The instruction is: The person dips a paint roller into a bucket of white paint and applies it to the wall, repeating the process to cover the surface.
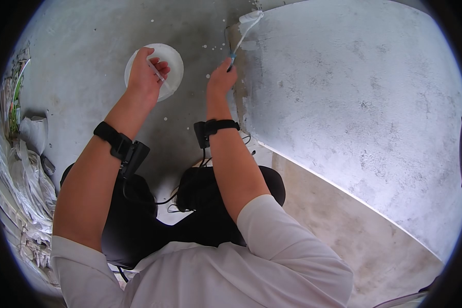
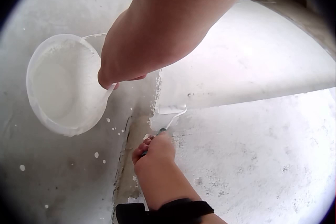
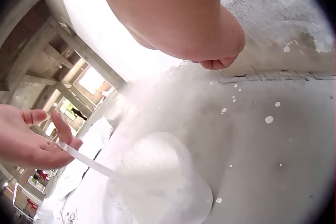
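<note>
In the head view my left hand (image 1: 145, 77) grips the thin white handle (image 1: 156, 71) of a white plastic bucket (image 1: 176, 61). The handle strip crosses the curled fingers and slopes down to the bucket in the right wrist view. White paint coats the bucket's inside, seen from above in the left wrist view. My right hand (image 1: 222, 79) holds a small paint roller by its blue-green grip (image 1: 232, 56), arm stretched forward. The white roller head (image 1: 249, 16) lies at the far left edge of a white-coated wall (image 1: 354, 92).
White paint drops dot the grey floor (image 1: 190, 110) between bucket and wall. A bare beige strip (image 2: 126, 166) runs along the wall's edge. Crumpled plastic sheeting (image 1: 28, 174) lies at the left. A black cable (image 1: 164, 201) hangs between the wrist straps over the knees.
</note>
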`<action>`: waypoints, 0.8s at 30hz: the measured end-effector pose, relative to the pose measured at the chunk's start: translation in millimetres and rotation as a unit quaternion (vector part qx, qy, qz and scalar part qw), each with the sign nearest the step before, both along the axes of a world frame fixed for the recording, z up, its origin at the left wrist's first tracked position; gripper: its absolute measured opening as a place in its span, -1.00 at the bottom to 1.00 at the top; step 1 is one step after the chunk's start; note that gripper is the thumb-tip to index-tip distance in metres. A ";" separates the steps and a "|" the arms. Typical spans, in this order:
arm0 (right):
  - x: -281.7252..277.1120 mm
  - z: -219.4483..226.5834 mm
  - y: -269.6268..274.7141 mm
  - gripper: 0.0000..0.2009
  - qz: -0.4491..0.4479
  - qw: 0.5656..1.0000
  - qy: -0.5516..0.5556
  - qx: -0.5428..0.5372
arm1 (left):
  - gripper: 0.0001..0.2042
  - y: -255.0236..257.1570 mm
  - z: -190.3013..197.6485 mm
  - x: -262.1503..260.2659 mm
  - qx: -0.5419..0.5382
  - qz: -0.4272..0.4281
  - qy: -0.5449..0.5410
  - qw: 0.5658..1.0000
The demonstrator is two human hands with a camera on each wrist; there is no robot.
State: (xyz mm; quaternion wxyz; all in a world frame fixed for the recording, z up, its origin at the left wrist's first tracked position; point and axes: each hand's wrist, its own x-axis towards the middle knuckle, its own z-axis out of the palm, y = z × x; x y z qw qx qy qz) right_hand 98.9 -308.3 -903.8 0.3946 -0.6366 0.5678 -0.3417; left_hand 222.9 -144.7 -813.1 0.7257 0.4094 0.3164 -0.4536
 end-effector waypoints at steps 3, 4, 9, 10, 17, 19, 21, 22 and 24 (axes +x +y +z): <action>-5.1 -1.7 8.5 -0.53 -0.018 1.000 0.011 -0.007 | -0.68 0.6 -0.9 0.2 -0.003 -0.003 0.000 1.000; -5.2 0.9 13.1 -0.53 -0.018 1.000 0.012 -0.007 | -0.68 0.9 -1.3 0.5 -0.007 -0.006 -0.002 1.000; -7.9 2.4 34.4 -0.57 -0.039 0.998 0.040 -0.005 | -0.70 -0.3 -1.3 0.6 0.003 0.007 0.007 1.000; -7.9 2.1 37.7 -0.57 -0.039 0.998 0.040 -0.006 | -0.70 -0.6 -1.3 0.5 0.005 0.008 0.009 1.000; -6.9 0.6 41.1 -0.57 -0.057 0.998 0.040 0.000 | -0.70 -0.8 -1.1 0.8 0.002 0.005 0.010 1.000; -4.0 3.2 38.9 -0.57 -0.056 0.998 0.024 -0.002 | -0.67 -0.5 0.3 1.1 0.000 -0.008 -0.002 1.000; -1.1 9.1 34.3 -0.56 -0.052 0.997 0.041 0.027 | -0.67 -0.1 -1.0 1.4 0.000 -0.008 -0.003 1.000; -1.1 6.6 30.6 -0.56 -0.051 0.997 0.041 0.027 | -0.67 0.0 -1.1 1.5 0.000 -0.009 -0.003 1.000; 0.4 1.4 22.3 -0.55 -0.034 0.998 0.021 0.050 | -0.67 -0.1 -0.1 1.7 0.001 -0.007 -0.002 1.000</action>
